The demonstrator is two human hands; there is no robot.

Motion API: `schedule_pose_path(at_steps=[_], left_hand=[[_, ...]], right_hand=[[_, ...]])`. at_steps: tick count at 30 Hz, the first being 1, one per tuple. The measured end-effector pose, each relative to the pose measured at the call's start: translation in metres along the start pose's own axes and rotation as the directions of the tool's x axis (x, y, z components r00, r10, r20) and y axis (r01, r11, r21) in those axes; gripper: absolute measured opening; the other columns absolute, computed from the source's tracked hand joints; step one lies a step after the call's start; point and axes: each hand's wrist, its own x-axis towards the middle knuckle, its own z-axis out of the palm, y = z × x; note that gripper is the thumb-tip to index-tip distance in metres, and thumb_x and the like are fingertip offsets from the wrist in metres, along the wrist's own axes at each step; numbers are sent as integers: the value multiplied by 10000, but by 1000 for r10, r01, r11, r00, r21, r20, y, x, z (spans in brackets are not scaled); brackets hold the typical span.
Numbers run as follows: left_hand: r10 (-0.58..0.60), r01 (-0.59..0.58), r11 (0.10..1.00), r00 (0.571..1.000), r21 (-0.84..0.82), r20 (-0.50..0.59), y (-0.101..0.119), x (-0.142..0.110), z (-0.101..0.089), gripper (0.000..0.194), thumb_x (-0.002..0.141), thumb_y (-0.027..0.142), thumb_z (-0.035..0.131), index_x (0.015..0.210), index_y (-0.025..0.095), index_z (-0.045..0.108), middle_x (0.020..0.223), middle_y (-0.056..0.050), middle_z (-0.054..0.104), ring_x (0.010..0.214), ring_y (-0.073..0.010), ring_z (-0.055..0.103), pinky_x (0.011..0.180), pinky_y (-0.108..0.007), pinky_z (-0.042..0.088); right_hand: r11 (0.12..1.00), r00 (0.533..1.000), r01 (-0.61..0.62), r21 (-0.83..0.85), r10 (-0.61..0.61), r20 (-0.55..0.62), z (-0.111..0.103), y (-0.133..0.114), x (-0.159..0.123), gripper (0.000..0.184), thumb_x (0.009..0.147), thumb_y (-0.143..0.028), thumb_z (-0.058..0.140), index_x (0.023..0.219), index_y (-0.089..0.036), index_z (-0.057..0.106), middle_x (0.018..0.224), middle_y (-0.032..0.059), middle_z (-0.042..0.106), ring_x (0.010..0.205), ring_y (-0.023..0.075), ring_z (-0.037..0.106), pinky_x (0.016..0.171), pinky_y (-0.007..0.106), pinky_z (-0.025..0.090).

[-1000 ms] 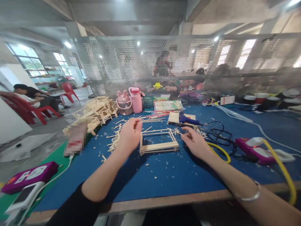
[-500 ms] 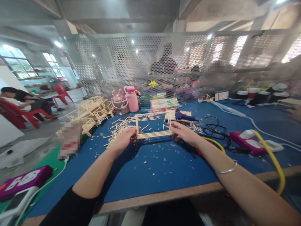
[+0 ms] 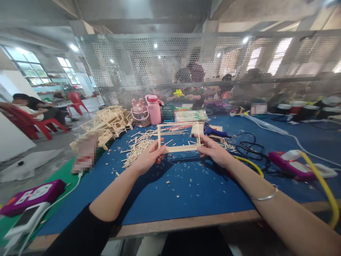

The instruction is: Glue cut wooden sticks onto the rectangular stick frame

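Note:
Between my two hands is a rectangular frame of thin wooden sticks [image 3: 181, 149], held above the blue tabletop. My left hand [image 3: 149, 156] is closed on its lower left corner, thumb in front. My right hand [image 3: 213, 151] pinches the lower right corner. Several sticks lie side by side along the frame's near edge, and a thinner bar spans its far side. Beyond my left hand spreads a heap of loose sticks [image 3: 137, 151]. Past my right hand a blue glue gun [image 3: 217, 132] rests beside a small stack of joined sticks [image 3: 197, 130].
A pile of stick-built pieces [image 3: 112, 122] stands at the back left, beside a pink bottle [image 3: 153, 110] and a clear-bodied pink jug [image 3: 140, 115]. Purple power strips [image 3: 289, 165] and cables lie at the right, another purple strip [image 3: 32, 197] at the left. A perforated metal screen [image 3: 119, 71] rises behind.
The stick frame has tilted so its far bar and open rectangle now show. Both hands still hold its corners. The view has shifted slightly to the left.

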Motion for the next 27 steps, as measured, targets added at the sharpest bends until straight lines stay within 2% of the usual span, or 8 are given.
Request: schedule_pose_path(at_steps=[2,4,9,13,17,21,24,27], left_hand=[[-2,0,999,998,-43,-55,-1,2,4,602,725,380,678,1251,205,443,673,52,473,532,-66,420,447,-180,315],[2,-10,996,997,-91,-83,-3,5,6,579,699,360,697,1204,197,466,644,68,445,506,-54,378,435,-172,288],[44,-55,991,995,-120,-90,-4,7,6,537,672,323,712,1141,180,494,820,11,572,520,-42,400,455,-185,315],[70,-81,990,993,-117,-99,-3,6,3,547,676,313,706,1160,183,488,905,-12,591,529,-41,420,465,-189,332],[94,-103,990,992,-101,-85,-3,7,2,544,693,312,699,1170,181,474,915,-13,580,555,-43,430,475,-180,345],[70,-82,989,993,-121,-100,-3,7,3,543,677,314,709,1152,174,487,826,13,562,519,-38,405,454,-178,329],[5,-24,986,994,-167,-112,-2,6,4,534,675,326,714,1141,171,504,668,54,502,485,-42,392,439,-170,313],[-46,20,975,992,-220,-116,-1,6,4,472,700,368,683,1103,171,535,666,40,516,503,-55,434,440,-166,330]], right_hand=[[1000,1000,16,0,-16,7,3,1,0,596,748,-301,590,1311,-240,405,947,20,477,731,121,488,627,275,508],[999,999,32,6,-32,14,4,2,0,597,743,-296,588,1309,-235,406,947,19,474,714,117,479,625,277,502],[997,997,73,33,-74,26,4,5,1,640,713,-260,609,1311,-229,383,996,31,491,679,104,471,569,243,457],[990,990,135,40,-137,45,3,6,1,681,662,-220,650,1291,-205,390,1082,55,498,792,118,515,683,253,462],[989,988,145,5,-145,50,2,10,2,688,657,-251,647,1288,-198,379,1095,68,510,885,143,527,751,272,457],[989,988,149,14,-149,40,3,12,3,676,650,-254,672,1262,-190,392,1028,52,522,858,134,526,774,279,451],[989,990,137,54,-139,26,5,9,2,628,648,-256,692,1213,-191,427,965,25,515,752,105,512,706,260,452],[995,997,71,77,-73,24,6,7,2,466,722,-335,640,1134,-188,480,837,-9,510,610,84,466,556,234,421]])
